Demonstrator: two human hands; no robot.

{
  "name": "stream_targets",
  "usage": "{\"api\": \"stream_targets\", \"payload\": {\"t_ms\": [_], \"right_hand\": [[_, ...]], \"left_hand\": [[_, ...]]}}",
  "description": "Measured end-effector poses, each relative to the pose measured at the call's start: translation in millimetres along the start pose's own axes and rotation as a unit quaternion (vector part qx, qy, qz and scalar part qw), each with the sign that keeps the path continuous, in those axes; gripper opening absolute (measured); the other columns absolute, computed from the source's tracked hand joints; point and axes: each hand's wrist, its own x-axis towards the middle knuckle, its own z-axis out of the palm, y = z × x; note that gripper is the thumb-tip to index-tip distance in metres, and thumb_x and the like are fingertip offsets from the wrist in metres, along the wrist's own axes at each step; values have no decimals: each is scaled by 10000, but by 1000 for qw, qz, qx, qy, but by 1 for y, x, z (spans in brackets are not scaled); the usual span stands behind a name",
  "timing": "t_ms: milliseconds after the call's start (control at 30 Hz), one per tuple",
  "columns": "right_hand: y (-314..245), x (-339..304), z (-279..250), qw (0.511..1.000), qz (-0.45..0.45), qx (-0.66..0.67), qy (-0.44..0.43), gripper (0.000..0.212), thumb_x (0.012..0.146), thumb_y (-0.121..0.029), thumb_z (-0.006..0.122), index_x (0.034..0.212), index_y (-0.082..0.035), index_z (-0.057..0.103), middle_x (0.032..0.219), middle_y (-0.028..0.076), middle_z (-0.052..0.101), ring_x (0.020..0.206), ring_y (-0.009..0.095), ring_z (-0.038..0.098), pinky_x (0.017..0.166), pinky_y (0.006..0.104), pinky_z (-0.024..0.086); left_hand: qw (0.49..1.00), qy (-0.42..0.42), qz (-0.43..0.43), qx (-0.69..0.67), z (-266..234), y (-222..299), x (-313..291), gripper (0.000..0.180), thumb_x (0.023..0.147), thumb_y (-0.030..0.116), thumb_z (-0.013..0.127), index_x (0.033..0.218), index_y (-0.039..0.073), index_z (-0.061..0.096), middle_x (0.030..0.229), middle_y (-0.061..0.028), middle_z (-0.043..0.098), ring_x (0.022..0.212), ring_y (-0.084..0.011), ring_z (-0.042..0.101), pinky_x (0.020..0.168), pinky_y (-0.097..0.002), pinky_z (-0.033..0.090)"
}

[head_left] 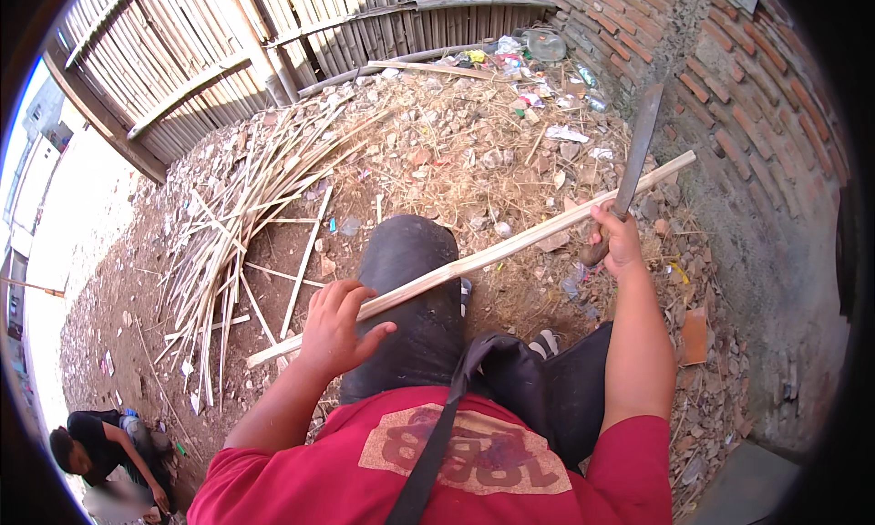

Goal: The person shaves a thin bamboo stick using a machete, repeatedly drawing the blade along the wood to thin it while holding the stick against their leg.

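Right grip [623, 246]: fingers wrapped round the brown handle of a long knife [641, 145].
Left grip [335, 329]: palm down over the strip's lower length; thumb spread from the fingers, strip showing in the gap; pressure cannot be told.
Pale strip [510, 245]: long, narrow, nearly straight; cream to tan, wood or bamboo by look; lengthwise lines, slight step near mid-length, blunt ends.
Strip position: above the ground [456, 128], slanting over the left knee [410, 247]; far end toward the brick wall [738, 147], near end left of the left grip.
Knife blade: dull grey metal, broad, flat; its handle end crosses the strip, tip pointing toward the wall.
Loose strips [260, 192]: same pale colour, thin, fanned and overlapping in a heap on the ground, left of the knee.
Ground surface: brown soil, stone chips, dry straw; mixed litter [524, 69] at the far right corner, where fence meets wall.
Fence [355, 37]: upright slats, curved rails, along the ground's far edge.
Wall texture: rough orange courses, grey mortar, along the ground's right edge.
Clothing: red shirt [319, 457] with tan printed panel; dark strap [428, 466] across it; dark trousers.
Ground's near left corner: another person [114, 452], crouched, dark top.
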Motion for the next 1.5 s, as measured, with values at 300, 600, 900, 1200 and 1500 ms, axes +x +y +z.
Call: {"api": "stream_targets", "payload": {"t_ms": [300,600,900,1200,1500], "right_hand": [[-9,-5,21,1000,-13,-13,-26,203,893,-134,768,873,-95,570,953,101,699,548,140,530,541,298,458],[-11,-6,21,998,-20,-18,-51,182,889,-118,767,864,-81,592,1070,180,741,543,127,530,544,283,452],[-20,-5,4,983,-33,-172,-47,212,904,-176,786,883,-72,602,695,10,600,549,86,538,531,279,444],[-10,-13,10,842,-97,-522,-98,431,806,-363,823,1008,-3,699,851,117,703,807,274,678,746,419,521],[6,-20,56,744,-70,-636,-193,352,804,-356,777,1022,-84,730,873,182,714,860,380,698,776,456,542]], "left_hand": [[998,-4,47,-30,50,65,80,600,859,411,761,1305,66,556,1260,-138,575,1173,-336,574,964,-460,464],[997,-73,2,1,85,66,108,359,943,370,671,1140,76,610,928,-123,691,841,-345,701,765,-470,532],[981,-173,-82,-28,41,65,113,448,982,470,613,944,24,603,816,-233,697,780,-457,685,712,-565,538],[959,-230,-165,1,7,25,70,556,1002,514,569,898,-27,643,816,-290,684,830,-498,672,762,-578,521],[947,-268,-167,-55,0,-4,40,556,1039,472,515,869,-39,654,848,-302,675,867,-504,655,798,-567,498]]}}
